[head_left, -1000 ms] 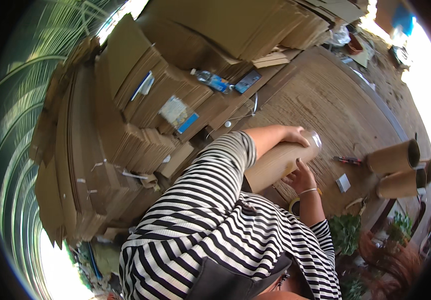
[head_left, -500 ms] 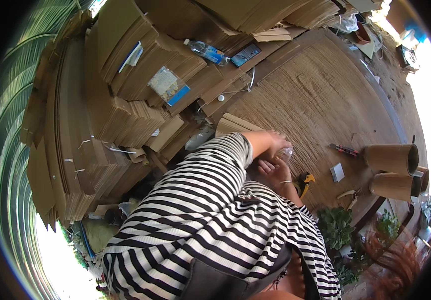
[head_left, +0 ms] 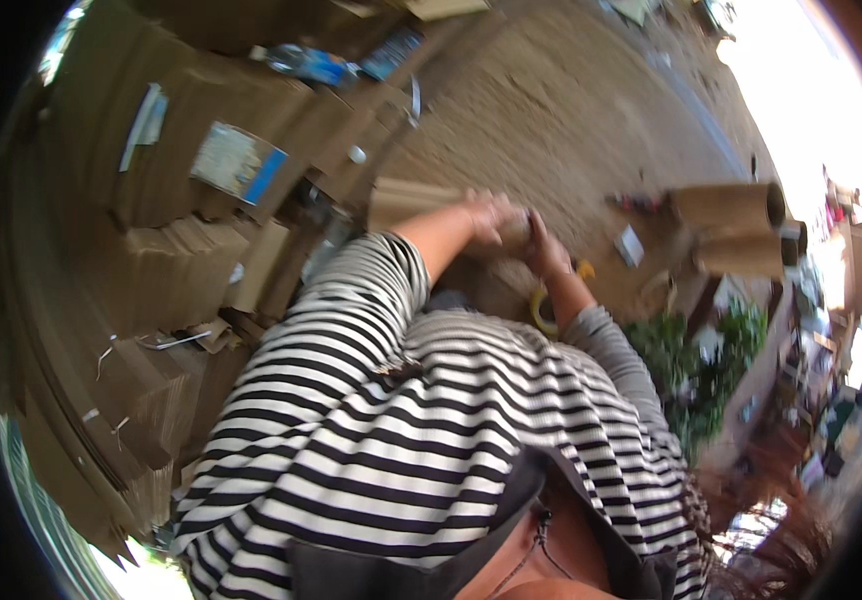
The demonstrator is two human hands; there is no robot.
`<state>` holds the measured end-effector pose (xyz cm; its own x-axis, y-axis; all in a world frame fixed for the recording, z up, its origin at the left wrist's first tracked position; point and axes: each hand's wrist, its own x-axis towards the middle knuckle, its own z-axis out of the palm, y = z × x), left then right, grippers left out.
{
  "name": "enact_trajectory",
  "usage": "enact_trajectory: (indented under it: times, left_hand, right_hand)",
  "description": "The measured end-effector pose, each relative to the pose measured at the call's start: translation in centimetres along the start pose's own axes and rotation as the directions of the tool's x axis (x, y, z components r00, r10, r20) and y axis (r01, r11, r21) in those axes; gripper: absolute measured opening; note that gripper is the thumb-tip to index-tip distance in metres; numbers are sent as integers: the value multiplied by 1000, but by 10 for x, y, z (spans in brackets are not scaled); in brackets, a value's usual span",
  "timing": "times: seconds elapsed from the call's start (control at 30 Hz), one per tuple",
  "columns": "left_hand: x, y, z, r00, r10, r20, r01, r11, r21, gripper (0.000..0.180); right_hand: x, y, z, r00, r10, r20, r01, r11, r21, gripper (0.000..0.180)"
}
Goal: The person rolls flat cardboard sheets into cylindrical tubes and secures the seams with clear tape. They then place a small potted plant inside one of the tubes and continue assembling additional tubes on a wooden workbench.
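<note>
A bent brown cardboard piece (head_left: 401, 198) lies across the table beneath my left forearm, its right end between my hands. My left hand (head_left: 489, 216) is closed over the top of that end. From the other side my right hand (head_left: 548, 254) grips it, fingers pointing up and away. Motion blur smears the fingertips, and a clear plastic thing seen there earlier cannot be made out. Close to my right wrist is a yellow-and-black tool (head_left: 543, 308), partly covered by the forearm.
Rolled cardboard tubes (head_left: 721, 207) lie at the right, near a red-handled cutter (head_left: 639, 202) and a small white box (head_left: 630, 246). Stacked cardboard (head_left: 166, 270) fills the left, carrying a plastic bottle (head_left: 309, 65) and a clear packet (head_left: 236, 163). A leafy plant (head_left: 686, 370) stands at the lower right.
The whole view has shifted, with the table's things now higher and further left. My hands stay at the cardboard's right end, and my right hand's fingers now point more upward.
</note>
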<state>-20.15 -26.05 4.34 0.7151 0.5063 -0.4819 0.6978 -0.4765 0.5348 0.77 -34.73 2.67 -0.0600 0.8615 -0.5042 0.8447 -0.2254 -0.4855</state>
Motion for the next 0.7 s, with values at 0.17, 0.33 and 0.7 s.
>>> enact_trajectory:
  times: [0.17,0.33,0.7]
  left_hand:
    - [-4,-10,-14,991,-68,112,66,998,24,81]
    - [16,-23,-23,977,-35,208,51,996,-67,89]
    - [35,-27,-46,964,66,258,-14,980,-197,84]
  right_hand:
    - [0,-31,-27,991,44,126,-18,978,-207,109]
    - [2,-19,-26,992,-80,98,87,994,-67,120]
    - [59,44,3,970,-190,153,83,846,526,100]
